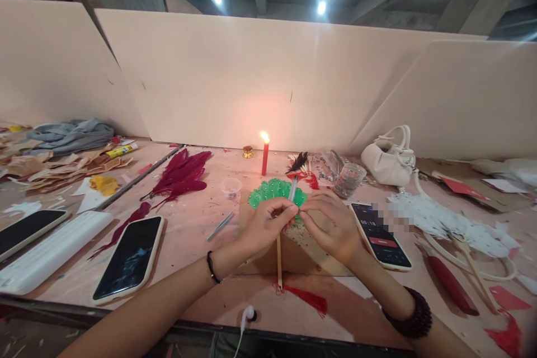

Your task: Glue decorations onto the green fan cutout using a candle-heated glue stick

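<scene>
A green fan-shaped piece [262, 193] dotted with small pale beads lies on a brown cardboard sheet [335, 263]. Its wooden handle [279, 260] points toward me and ends in a red tassel [308, 297]. Over the fan, my left hand [272, 221] is closed, and a slender pale tube with a dark tip [293, 187] rises from its fingers. My right hand [333, 224] pinches thumb to forefinger, close against the left fingertips. Whatever sits in that pinch is too small to make out.
Behind the fan burns a red candle [265, 158]. Metal tweezers [220, 226] lie to the left, near dark red feathers [180, 176]. Phones [129, 257] flank both arms. A clear cup [349, 179], a white handbag [388, 159] and a red-handled knife [451, 285] are rightward.
</scene>
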{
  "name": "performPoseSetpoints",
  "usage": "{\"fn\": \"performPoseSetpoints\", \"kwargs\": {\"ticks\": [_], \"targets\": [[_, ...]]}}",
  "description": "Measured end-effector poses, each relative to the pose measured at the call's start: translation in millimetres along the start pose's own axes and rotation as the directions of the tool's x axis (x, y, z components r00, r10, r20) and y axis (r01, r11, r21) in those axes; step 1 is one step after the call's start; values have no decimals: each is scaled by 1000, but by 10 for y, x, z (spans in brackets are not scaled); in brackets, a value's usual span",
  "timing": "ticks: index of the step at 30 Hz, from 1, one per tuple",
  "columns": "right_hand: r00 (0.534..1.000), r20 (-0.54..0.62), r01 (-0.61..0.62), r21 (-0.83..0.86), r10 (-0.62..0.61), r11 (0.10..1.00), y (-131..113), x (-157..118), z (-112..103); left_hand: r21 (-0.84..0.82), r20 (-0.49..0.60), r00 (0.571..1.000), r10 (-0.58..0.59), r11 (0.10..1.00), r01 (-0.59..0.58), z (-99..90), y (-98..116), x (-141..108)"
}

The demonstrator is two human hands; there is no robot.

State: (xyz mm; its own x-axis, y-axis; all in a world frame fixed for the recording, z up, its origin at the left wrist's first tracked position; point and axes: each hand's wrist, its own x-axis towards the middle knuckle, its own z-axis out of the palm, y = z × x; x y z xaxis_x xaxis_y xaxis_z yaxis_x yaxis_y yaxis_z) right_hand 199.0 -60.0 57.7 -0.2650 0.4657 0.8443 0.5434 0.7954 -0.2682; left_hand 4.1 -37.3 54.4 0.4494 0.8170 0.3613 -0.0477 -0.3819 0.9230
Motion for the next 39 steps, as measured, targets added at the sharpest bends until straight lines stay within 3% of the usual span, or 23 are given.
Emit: {"fn": "performPoseSetpoints", "kwargs": {"ticks": [7, 15, 21, 25, 30, 34, 39], "targets": [[999, -17, -44, -25, 43, 999, -2, -19, 58, 65, -12, 1000, 18, 998, -17, 0, -42, -13], [992, 40, -119, -27, 120, 993, 64, -47, 83, 36, 22, 1000, -7, 999, 6, 22, -30, -12], [977, 112, -185, 17, 181, 983, -1, -41, 60, -43, 110, 994, -22, 999, 27, 46, -49, -8], [958, 161, -253, 77, 239, 964, 1, -64, 56, -113, 106, 992, -61, 991, 73, 61, -67, -16], [932, 124, -358, 144, 342, 923, 176, -57, 52, -148, 70, 992, -108, 982, 117, 57, -48, -27], [903, 44, -430, 119, 428, 895, 339, 64, -187, -124, -11, 995, -95, 988, 93, 34, -31, -10], [817, -216, -563, -101, 535, 820, 750, 269, -714, -56, -67, 997, -34, 998, 30, -3, -29, 14]]}}
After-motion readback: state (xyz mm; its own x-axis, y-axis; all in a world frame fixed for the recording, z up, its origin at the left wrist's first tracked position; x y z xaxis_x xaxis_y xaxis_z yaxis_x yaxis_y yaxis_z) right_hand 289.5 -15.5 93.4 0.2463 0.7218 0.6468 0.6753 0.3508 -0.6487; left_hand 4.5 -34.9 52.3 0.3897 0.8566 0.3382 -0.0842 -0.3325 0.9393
